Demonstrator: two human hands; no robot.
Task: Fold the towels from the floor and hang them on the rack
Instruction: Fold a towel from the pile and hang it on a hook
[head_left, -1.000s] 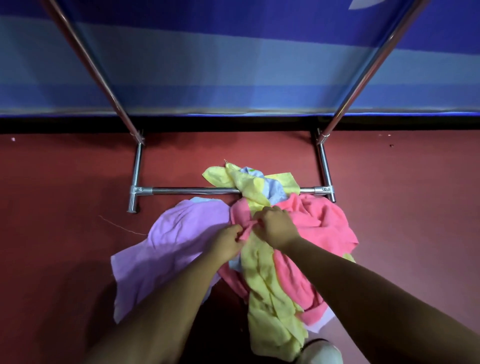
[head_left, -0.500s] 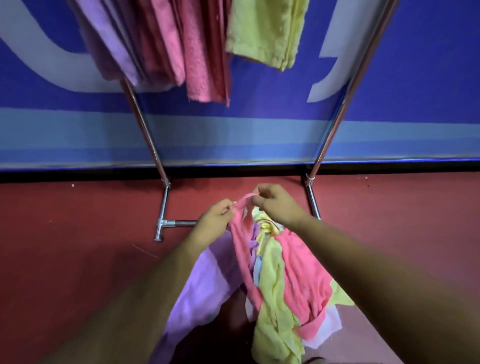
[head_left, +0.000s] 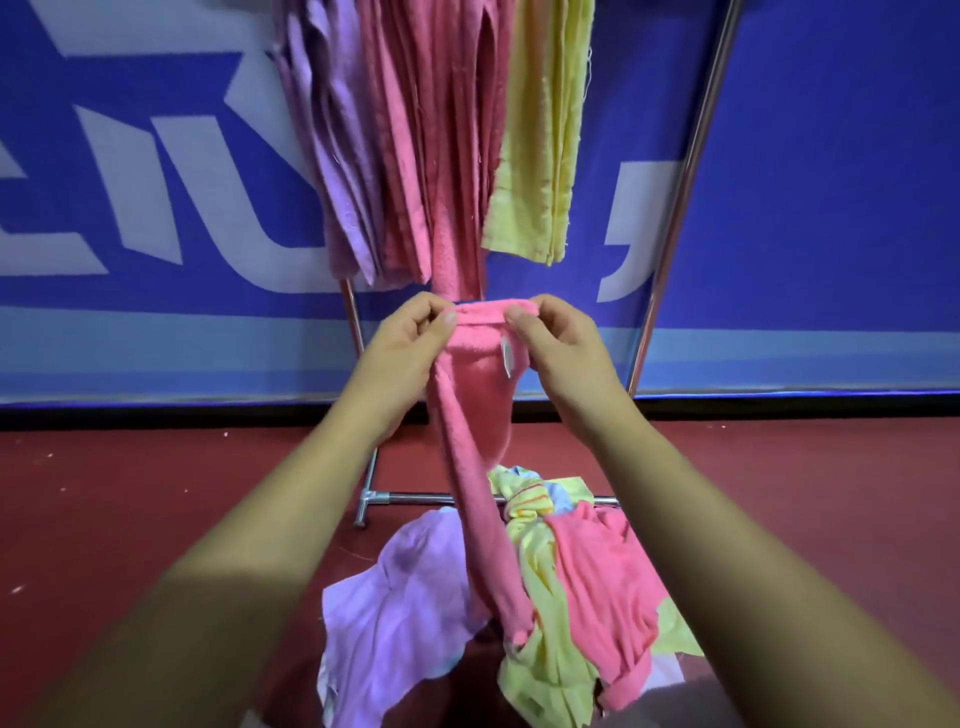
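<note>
A pink towel hangs in the air, bunched into a long strip, its lower end still resting among the pile on the floor. My left hand pinches its top edge on the left and my right hand pinches the same edge on the right, close together. A white label shows near the right hand. Below lies the pile: a lilac towel, a yellow towel, another pink towel. Folded lilac, pink and yellow towels hang from the rack above.
The metal rack has slanted uprights and a low crossbar just behind the pile. A blue wall banner with white lettering stands behind it. The floor is dark red.
Both hands have lifted the pink towel's edge from the pile up to chest height, pulling it free of the yellow one. The view has tilted upward, bringing more of the hanging towels into sight.
</note>
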